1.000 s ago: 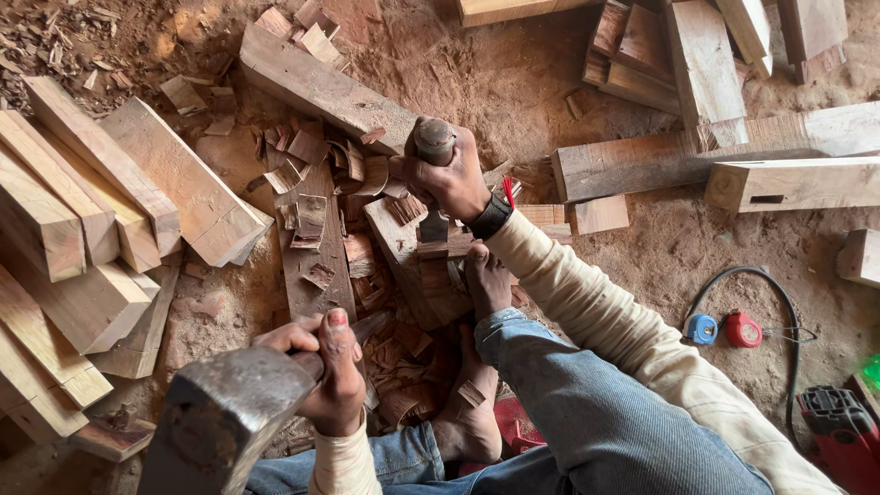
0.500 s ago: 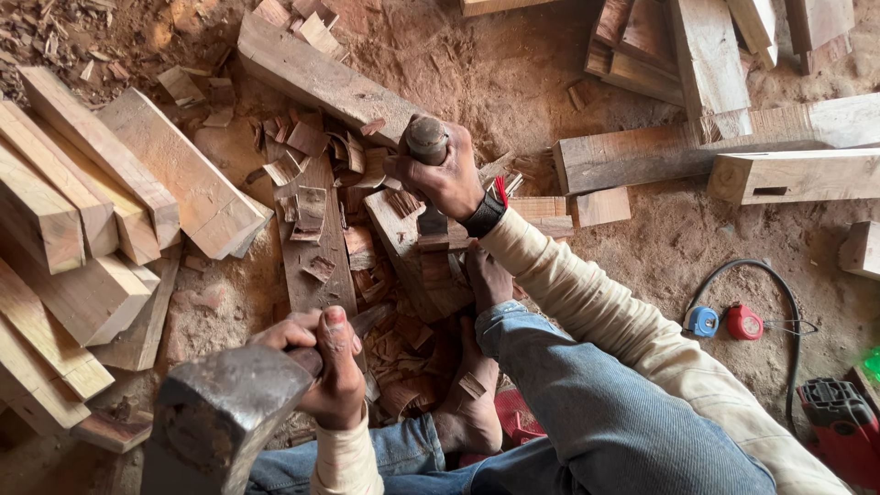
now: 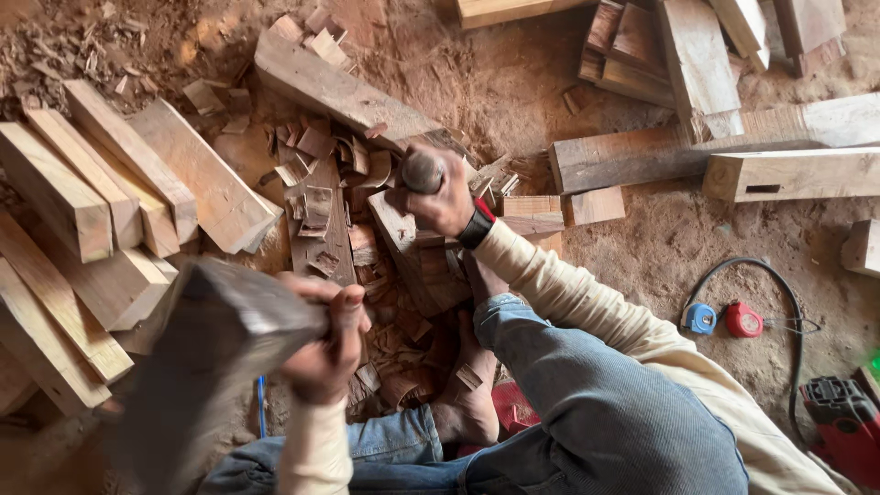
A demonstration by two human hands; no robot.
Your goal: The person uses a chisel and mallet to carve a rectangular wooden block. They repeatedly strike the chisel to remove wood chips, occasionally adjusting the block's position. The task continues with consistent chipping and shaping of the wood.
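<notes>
Sawdust-strewn dirt floor (image 3: 715,266), scattered timber offcuts (image 3: 137,192)

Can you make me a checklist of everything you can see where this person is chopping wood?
Surface: bare reddish dirt ground with sawdust.
Job's things: wooden mallet raised in the left hand; chisel handle gripped by the right hand, standing over a dark wood block.
Clutter: wood chips beside the block; stacked planks on the left; beams at top right.
Hands: both closed on tools.
Cables: black cord curling near two small tape measures.
Surroundings: red power tool at the right edge; bare foot by the block.
</notes>
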